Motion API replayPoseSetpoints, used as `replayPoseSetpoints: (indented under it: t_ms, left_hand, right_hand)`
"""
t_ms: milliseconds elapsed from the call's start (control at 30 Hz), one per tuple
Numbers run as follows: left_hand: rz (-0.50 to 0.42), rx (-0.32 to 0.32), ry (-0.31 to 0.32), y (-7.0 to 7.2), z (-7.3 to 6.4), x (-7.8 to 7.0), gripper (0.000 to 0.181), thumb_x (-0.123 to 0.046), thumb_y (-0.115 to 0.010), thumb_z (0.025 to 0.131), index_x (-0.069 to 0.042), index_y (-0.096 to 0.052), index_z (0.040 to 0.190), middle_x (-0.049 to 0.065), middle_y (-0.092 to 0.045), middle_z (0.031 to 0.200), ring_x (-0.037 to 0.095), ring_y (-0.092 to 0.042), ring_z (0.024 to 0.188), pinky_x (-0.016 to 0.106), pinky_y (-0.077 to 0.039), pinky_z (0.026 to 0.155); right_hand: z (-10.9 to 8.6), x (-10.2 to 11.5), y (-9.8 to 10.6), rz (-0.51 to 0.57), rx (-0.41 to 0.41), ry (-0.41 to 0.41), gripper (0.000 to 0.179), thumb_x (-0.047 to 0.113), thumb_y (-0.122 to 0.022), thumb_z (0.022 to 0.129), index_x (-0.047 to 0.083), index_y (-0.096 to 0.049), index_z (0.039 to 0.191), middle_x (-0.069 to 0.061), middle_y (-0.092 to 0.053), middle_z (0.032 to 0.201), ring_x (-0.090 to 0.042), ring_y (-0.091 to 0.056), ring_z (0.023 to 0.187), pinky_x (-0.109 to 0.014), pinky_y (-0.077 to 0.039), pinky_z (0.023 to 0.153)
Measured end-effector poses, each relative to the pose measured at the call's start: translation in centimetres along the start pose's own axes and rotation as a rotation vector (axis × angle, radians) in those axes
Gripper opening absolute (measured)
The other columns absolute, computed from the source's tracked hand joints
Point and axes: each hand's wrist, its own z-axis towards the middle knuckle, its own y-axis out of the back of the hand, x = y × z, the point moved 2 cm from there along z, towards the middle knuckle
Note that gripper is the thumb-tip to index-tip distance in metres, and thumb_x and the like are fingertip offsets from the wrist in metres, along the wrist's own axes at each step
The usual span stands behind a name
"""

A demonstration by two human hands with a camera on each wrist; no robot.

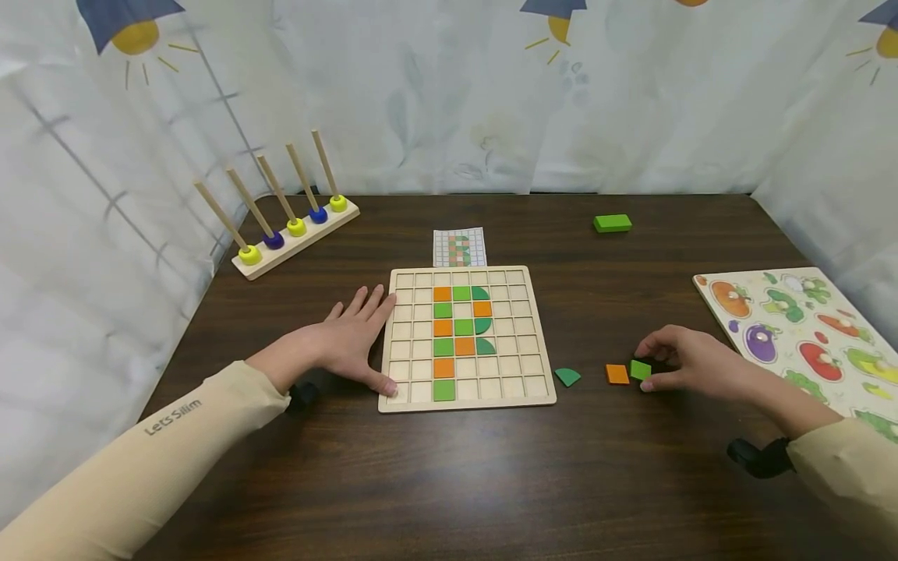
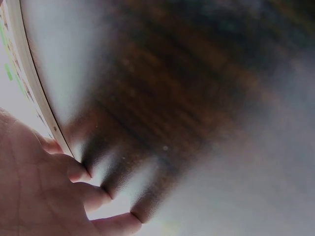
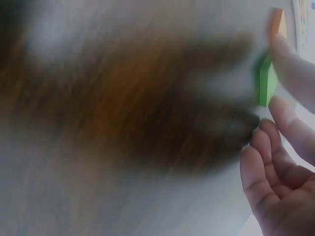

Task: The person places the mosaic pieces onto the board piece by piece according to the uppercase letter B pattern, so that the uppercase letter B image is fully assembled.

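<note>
My left hand [image 1: 352, 340] lies with fingers spread at the left edge of a square wooden grid board [image 1: 516, 358]. The thumb rests on the board's lower left corner; in the left wrist view the fingertips touch the tabletop beside the rim [image 2: 43, 101]. Orange and green square tiles, plus dark green quarter-round tiles, sit in the board's cells. To the right, my right hand [image 1: 691, 362] pinches a small green square tile [image 1: 640, 370] at the table surface, thumb on one side and index finger on the other. Beside it lie an orange square tile [image 1: 617, 375] and a green quarter-round tile [image 1: 567, 377].
Behind the board lies a printed pattern card [image 1: 441, 248]. A wooden peg stand [image 1: 302, 248] with yellow and blue rings stands at the back left. A green block [image 1: 613, 224] lies at the back right, and a vegetable knob puzzle [image 1: 779, 354] on the right.
</note>
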Motion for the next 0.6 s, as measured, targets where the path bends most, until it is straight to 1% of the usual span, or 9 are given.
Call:
replayPoseSetpoints:
  t_ms: [100, 267, 500, 600]
  left_hand:
    - [-0.002, 0.000, -0.001, 0.03, -0.03, 0.02, 0.144, -0.073, -0.079, 0.070, -0.001, 0.003, 0.163, 0.027, 0.010, 0.170, 0.053, 0.007, 0.156, 0.076, -0.007, 0.118]
    - [-0.004, -0.002, -0.004, 0.01, -0.02, 0.02, 0.144, -0.074, -0.079, 0.070, -0.001, 0.003, 0.164, 0.027, 0.010, 0.170, 0.053, 0.007, 0.156, 0.076, -0.007, 0.118]
    - [0.001, -0.003, -0.002, -0.06, -0.01, 0.07, 0.144, -0.074, -0.079, 0.070, -0.002, 0.003, 0.164, 0.026, 0.010, 0.170, 0.052, 0.007, 0.156, 0.076, -0.007, 0.118]
    - [0.001, -0.003, -0.005, -0.07, -0.04, 0.04, 0.143, -0.074, -0.079, 0.071, -0.002, 0.004, 0.164, 0.027, 0.010, 0.170, 0.052, 0.007, 0.156, 0.076, -0.007, 0.118]
  right_hand:
    - [0.17, 0.29, -0.18, -0.026, -0.014, 0.002, 0.038, 0.028, -0.087, 0.081, 0.005, -0.069, 0.106, -0.002, -0.067, 0.100, -0.012, -0.063, 0.089, -0.030, -0.055, 0.075]
    - [0.34, 0.49, -0.31, -0.031, -0.033, -0.020, 0.029, 0.018, -0.084, 0.085, 0.003, -0.069, 0.104, -0.002, -0.067, 0.096, -0.009, -0.060, 0.082, -0.024, -0.050, 0.067]
    - [0.50, 0.57, -0.21, -0.028, -0.048, -0.030, 0.023, 0.013, -0.080, 0.088, 0.002, -0.070, 0.105, -0.004, -0.068, 0.097, -0.010, -0.061, 0.081, -0.024, -0.050, 0.066]
    - [0.58, 0.82, 0.00, -0.029, -0.068, -0.037, 0.021, 0.011, -0.078, 0.090, 0.003, -0.069, 0.107, -0.004, -0.070, 0.097, -0.012, -0.064, 0.082, -0.027, -0.053, 0.067]
